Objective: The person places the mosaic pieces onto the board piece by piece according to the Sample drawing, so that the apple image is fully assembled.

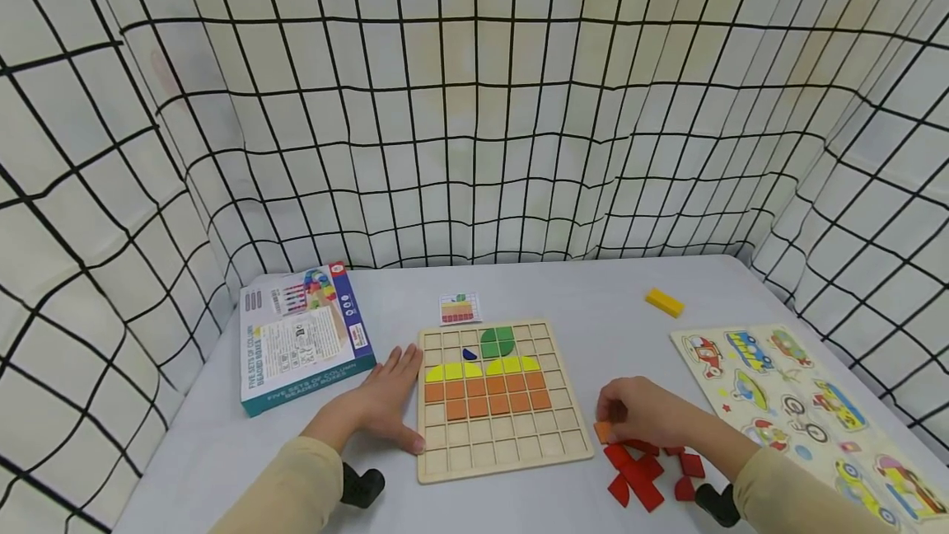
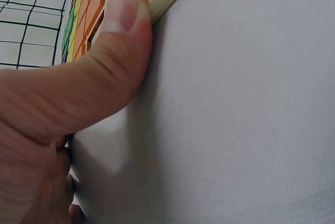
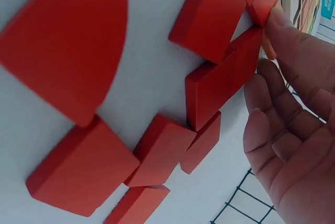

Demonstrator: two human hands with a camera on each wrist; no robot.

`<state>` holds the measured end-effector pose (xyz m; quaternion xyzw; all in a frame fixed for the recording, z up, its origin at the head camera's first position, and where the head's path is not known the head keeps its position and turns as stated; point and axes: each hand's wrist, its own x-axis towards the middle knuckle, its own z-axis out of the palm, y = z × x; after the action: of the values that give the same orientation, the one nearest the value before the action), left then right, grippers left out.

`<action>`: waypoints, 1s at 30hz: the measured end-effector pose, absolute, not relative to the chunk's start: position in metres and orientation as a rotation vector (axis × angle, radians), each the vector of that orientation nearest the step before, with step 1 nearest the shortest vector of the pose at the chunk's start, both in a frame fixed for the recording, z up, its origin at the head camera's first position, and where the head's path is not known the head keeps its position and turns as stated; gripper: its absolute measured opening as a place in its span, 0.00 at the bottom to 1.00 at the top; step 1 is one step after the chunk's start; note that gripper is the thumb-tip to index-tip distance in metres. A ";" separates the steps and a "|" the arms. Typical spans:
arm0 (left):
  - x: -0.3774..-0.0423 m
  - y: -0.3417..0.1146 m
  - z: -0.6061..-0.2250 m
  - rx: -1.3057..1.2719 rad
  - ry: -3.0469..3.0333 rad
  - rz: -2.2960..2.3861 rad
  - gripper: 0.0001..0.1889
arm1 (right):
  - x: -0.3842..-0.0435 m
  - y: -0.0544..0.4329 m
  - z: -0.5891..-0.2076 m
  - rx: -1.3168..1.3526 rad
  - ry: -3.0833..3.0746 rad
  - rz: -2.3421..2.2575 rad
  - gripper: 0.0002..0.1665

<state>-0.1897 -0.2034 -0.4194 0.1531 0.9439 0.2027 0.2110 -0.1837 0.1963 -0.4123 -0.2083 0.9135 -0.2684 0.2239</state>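
My left hand rests against the left edge of a wooden grid board, fingers extended; in the left wrist view its thumb presses on the board's rim. Two rows of orange square tiles fill part of the grid, with yellow pieces above them, a small dark blue piece and a green round shape of several pieces. Right of the board, my right hand pinches an orange tile close over a loose pile of red pieces.
A small printed pattern card lies behind the board. A teal and white box is at the left, a yellow block at the back right, and a picture puzzle board at the right. Black netting surrounds the white table.
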 end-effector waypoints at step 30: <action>-0.187 -0.205 -0.418 0.409 2.617 0.571 0.69 | -0.215 0.050 -0.410 -0.804 2.495 -0.951 0.04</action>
<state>-0.1874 -0.2045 -0.4178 0.1473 0.9434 0.2060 0.2143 -0.2147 0.0501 -0.4104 -0.2838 0.8809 -0.3356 0.1757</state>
